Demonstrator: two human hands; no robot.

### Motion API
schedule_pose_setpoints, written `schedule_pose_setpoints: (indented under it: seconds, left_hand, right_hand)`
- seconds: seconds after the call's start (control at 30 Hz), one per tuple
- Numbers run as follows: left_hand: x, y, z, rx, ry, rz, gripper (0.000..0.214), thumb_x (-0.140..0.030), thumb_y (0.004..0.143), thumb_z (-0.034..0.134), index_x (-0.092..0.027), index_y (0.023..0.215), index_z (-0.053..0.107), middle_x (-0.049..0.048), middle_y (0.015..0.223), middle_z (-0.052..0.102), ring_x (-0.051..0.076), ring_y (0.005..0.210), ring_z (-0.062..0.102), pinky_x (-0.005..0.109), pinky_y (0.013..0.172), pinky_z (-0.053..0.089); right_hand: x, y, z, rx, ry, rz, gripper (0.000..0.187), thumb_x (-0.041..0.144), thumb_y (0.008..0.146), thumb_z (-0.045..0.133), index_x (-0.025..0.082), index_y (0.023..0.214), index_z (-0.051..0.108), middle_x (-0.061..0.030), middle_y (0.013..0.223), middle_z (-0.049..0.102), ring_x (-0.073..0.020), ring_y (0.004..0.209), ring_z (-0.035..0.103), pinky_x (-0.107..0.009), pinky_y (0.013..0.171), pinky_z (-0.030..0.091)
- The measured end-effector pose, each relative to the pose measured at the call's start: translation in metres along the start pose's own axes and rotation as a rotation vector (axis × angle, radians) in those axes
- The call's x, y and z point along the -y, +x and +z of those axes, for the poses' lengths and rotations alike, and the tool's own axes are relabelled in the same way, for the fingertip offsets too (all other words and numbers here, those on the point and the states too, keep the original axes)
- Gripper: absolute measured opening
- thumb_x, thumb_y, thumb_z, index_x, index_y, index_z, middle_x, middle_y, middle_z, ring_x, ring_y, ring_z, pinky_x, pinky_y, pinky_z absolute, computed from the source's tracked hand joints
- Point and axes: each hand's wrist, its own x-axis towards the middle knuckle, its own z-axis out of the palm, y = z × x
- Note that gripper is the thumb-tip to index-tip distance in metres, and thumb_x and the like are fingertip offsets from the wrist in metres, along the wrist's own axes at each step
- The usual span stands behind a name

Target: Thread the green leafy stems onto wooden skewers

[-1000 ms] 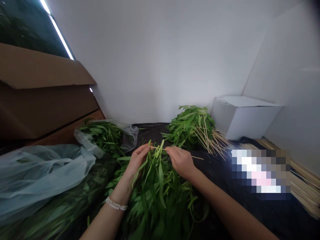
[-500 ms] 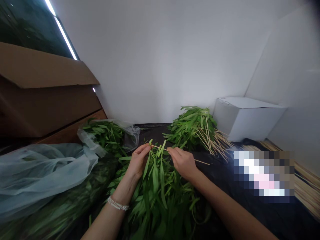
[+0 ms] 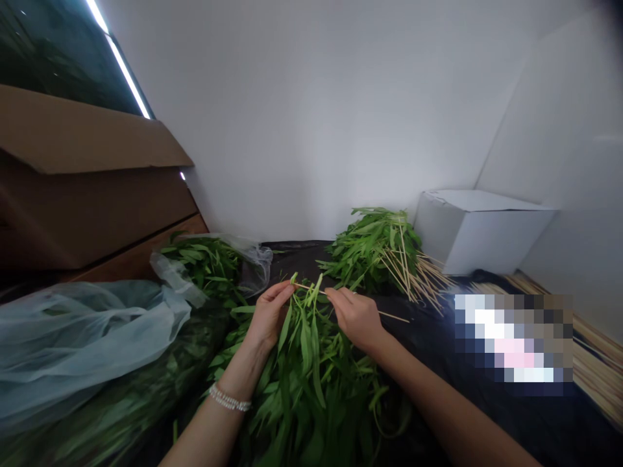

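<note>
Little has shifted in the last half second: both hands sit in the same spot at centre frame, and only the left hand's fingers have curled a touch closer to the stick. The left hand (image 3: 267, 319) pinches thumb and fingertips together on the top ends of a few leafy stems (image 3: 298, 324), right at the pointed end of a bamboo skewer (image 3: 311, 289). The right hand (image 3: 357, 318) is closed on that skewer further along, thumb and forefinger clamped on the stick, whose far end pokes out to the right beyond the knuckles. The skewer lies almost level between the two hands, just above a loose heap of greens (image 3: 316, 395) that fills the lower centre. A beaded bracelet (image 3: 227, 399) circles the left wrist.

Behind the hands, right of centre, lies a pile of skewered greens (image 3: 374, 250) with sticks fanning rightward, beside a white box (image 3: 479, 230). Loose skewers (image 3: 596, 366) lie at the right edge. At left, a clear bag of greens (image 3: 214, 263), a pale plastic bag (image 3: 82, 337) and a cardboard box (image 3: 87, 188). A black sheet (image 3: 433, 363) covers the surface.
</note>
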Motion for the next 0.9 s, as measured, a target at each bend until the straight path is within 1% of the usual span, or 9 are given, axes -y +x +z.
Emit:
schedule_pose_setpoints:
  seconds: [0.5,0.57,0.7,0.9]
  left_hand:
    - [0.001,0.003,-0.003,0.010,-0.004,0.009,0.031,-0.024,0.051,0.088,-0.016,0.078,0.074,0.0037,0.077,0.075,0.016,0.065,0.067,0.028,0.066,0.054]
    - [0.002,0.004,-0.004,0.005,0.013,0.018,0.030,-0.024,0.051,0.088,-0.016,0.078,0.075,0.0035,0.076,0.075,0.015,0.065,0.067,0.028,0.067,0.053]
    - [0.005,0.007,-0.009,0.008,0.075,0.085,0.028,-0.024,0.053,0.087,-0.016,0.077,0.075,0.0035,0.077,0.075,0.014,0.068,0.067,0.026,0.071,0.051]
    - [0.008,0.010,-0.013,0.025,0.125,0.078,0.027,-0.025,0.056,0.086,-0.017,0.079,0.075,0.0027,0.076,0.075,0.013,0.065,0.066,0.026,0.069,0.050]
  right_hand:
    - [0.000,-0.001,0.001,-0.008,-0.035,-0.011,0.029,0.016,0.094,0.040,0.016,0.111,0.063,-0.0049,0.080,0.066,-0.0141,0.065,0.058,-0.025,0.060,0.041]
    - [0.000,-0.001,0.002,-0.010,-0.043,-0.015,0.030,0.015,0.093,0.040,0.016,0.112,0.063,-0.0052,0.080,0.066,-0.0142,0.065,0.059,-0.025,0.060,0.041]
    - [0.002,-0.002,0.002,-0.015,-0.046,-0.023,0.030,0.014,0.093,0.041,0.015,0.112,0.063,-0.0058,0.080,0.066,-0.0143,0.064,0.059,-0.025,0.059,0.040]
    - [0.003,-0.004,0.005,-0.016,-0.042,-0.019,0.029,0.013,0.093,0.041,0.014,0.112,0.063,-0.0058,0.080,0.066,-0.0148,0.066,0.059,-0.026,0.060,0.040]
